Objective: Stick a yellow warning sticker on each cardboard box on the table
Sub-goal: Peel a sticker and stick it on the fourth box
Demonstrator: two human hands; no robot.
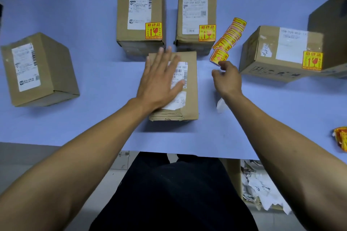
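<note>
Yellow stickers (153, 30) read 易碎品; middle back box label (194, 12) "159 159 K02 160"; near box label (179, 75) "00 001".

The near box (187, 84) sits mid-table (93, 127), with open surface on both its sides and in front of it. Two stickered boxes (139, 15) (197, 18) stand just behind it, closing the far side; a narrow gap runs between them. The sticker strip (228, 37) lies in the lane between the middle box and the right box (277, 54). A left box (39, 69) stands well apart, leaving wide bare table between. A sticker pile (341, 139) lies at the right edge.
</note>
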